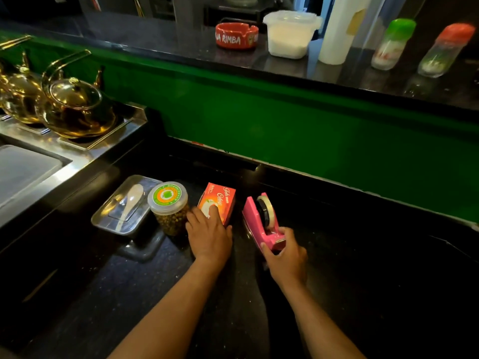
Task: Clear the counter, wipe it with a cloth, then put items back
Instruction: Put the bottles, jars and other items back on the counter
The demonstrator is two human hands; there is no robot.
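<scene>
Counter (350, 255) items: we are gripping the tape dispenser (261, 218) in our right hand (286, 257), our left hand (208, 234) resting loosely on the tea box (217, 203); whether clearing or restocking is unclear.

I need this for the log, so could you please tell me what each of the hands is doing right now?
Left hand: laid on the orange tea box, fingers spread; no closed grasp visible.
Right hand: closed around the near end of the pink tape dispenser.
</scene>
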